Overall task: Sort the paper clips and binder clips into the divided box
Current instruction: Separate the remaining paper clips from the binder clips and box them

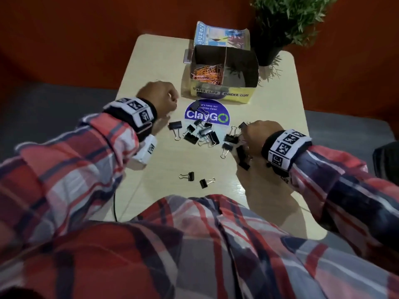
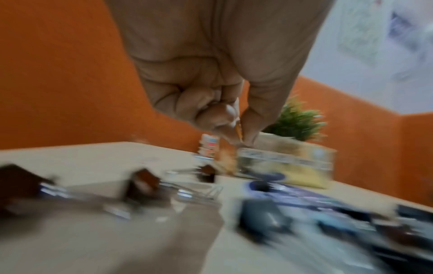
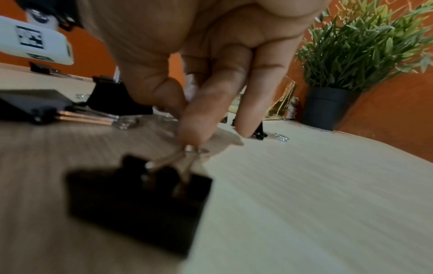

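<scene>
The divided box (image 1: 222, 94) stands at the table's far side, labelled PAPER CLIPS and BINDER CLIPS. Orange paper clips (image 1: 208, 74) fill its left compartment; the right one looks dark and bare. My left hand (image 1: 166, 97) hovers left of the box, fingers curled, pinching a blurred orange paper clip (image 2: 226, 155) between thumb and finger. Black binder clips (image 1: 200, 132) lie heaped mid-table. My right hand (image 1: 248, 140) is at the heap's right edge. Its thumb and finger pinch the wire handle of a black binder clip (image 3: 140, 189) that hangs just over the table.
Two more binder clips (image 1: 187, 176) (image 1: 206, 182) lie apart near the table's front. A round ClayGO sticker (image 1: 216, 116) sits under the heap. A potted plant (image 1: 287, 24) stands at the back right, beside the box's raised flap (image 1: 222, 36).
</scene>
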Demonstrator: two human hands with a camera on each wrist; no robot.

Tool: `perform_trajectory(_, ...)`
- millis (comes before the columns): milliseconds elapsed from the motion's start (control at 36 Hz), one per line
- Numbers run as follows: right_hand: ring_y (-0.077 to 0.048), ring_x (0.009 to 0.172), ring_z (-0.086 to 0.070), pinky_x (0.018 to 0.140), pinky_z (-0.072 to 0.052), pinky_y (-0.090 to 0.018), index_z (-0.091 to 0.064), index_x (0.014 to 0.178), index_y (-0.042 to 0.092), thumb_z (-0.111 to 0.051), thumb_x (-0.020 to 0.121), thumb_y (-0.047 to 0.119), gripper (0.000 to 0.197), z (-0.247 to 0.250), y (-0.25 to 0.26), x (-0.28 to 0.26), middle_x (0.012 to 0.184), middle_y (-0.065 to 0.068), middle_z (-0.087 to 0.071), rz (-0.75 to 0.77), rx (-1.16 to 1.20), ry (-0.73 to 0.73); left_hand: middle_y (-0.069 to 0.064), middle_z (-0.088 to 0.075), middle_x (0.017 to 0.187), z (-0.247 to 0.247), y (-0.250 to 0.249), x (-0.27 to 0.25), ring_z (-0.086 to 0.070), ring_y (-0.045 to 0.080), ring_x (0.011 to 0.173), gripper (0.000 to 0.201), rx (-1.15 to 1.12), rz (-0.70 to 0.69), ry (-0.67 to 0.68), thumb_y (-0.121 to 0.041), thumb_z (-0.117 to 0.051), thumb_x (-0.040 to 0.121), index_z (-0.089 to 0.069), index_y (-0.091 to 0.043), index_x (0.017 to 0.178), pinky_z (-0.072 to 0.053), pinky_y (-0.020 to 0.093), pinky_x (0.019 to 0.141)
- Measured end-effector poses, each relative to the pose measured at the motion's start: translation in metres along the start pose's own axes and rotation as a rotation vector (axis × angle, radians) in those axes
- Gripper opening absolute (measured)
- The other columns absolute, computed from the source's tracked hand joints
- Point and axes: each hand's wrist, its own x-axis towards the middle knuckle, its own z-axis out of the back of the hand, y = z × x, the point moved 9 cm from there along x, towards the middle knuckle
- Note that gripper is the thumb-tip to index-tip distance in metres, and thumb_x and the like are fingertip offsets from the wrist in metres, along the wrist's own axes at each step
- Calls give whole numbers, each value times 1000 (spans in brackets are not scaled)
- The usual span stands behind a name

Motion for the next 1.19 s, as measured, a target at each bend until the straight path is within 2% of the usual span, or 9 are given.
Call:
perform_trajectory(250, -26, 85, -61, 73, -51, -32, -65, 95, 23, -50, 88, 36, 21, 0, -6, -5, 95, -5, -66, -71, 151, 49, 11, -69, 118, 17, 62, 72, -63, 30, 104, 19, 73, 171, -28, -17, -64, 87, -72, -13, 104, -48, 30, 83)
perform_trajectory(472, -27, 89, -62, 69, -43, -29, -64, 90, 25, -55, 86, 34, 13, 3, -9, -7, 97, -3, -67, -126, 206, 33, 15, -71, 96, 9, 66, 108, -65, 29, 86, 23, 146, 171, -6, -25, -71, 81, -71, -3, 89, -52, 34, 77)
perform_trajectory(556, -27, 83, -60, 64, -39, -28, -64, 85, 24, -58, 84, 35, 12, 3, -10, -7, 92, -1, -66, -148, 223, 23, 11, -62, 85, 5, 69, 113, -56, 22, 77, 15, 175, 190, 37, -24, -67, 84, -61, -11, 77, -46, 30, 71)
perform_trajectory(667, -24, 77, -54, 64, -38, -27, -58, 80, 23, -52, 89, 37, 18, 6, -11, -7, 88, 0, -62, -158, 223, 3, 7, -49, 58, 2, 73, 118, -44, 22, 52, 38, 168, 217, 50, -26, -66, 83, -45, -9, 56, -35, 23, 52)
perform_trajectory(778, -24, 76, -51, 65, -37, -27, -54, 77, 22, -51, 90, 34, 17, 6, -12, -7, 84, -1, -58, -174, 226, 16, 7, -47, 52, 2, 74, 118, -39, 23, 51, 32, 160, 207, 107, -21, -69, 72, -47, -9, 51, -33, 24, 51)
perform_trajectory(917, -24, 77, -52, 66, -37, -27, -57, 82, 21, -53, 91, 36, 18, 20, -12, -10, 88, -4, -63, -188, 222, -10, 8, -52, 73, -2, 73, 123, -49, 26, 75, 37, 181, 183, 109, -20, -63, 85, -40, -16, 56, -43, 29, 69)
perform_trajectory(1000, -24, 75, -49, 64, -33, -25, -56, 78, 23, -60, 88, 30, 12, 53, -14, -6, 85, -5, -62, -205, 272, -99, 1, -43, 59, 2, 72, 120, -49, 23, 62, 36, 215, 161, 111, -24, -66, 85, -45, -15, 57, -41, 24, 59)
perform_trajectory(1083, -23, 74, -54, 64, -36, -25, -54, 72, 24, -63, 86, 23, 17, 93, -12, 9, 78, -2, -62, -181, 336, -211, 4, -52, 60, 5, 69, 113, -46, 19, 52, 25, 250, 145, 118, -21, -70, 82, -58, -12, 61, -35, 19, 51)
perform_trajectory(1194, -27, 77, -57, 66, -42, -29, -57, 72, 21, -60, 87, 27, 16, 141, 4, 39, 80, -5, -63, -106, 307, -324, 14, -71, 87, 6, 71, 108, -66, 29, 77, 12, 247, 135, 84, -13, -71, 76, -72, -4, 84, -51, 31, 68)
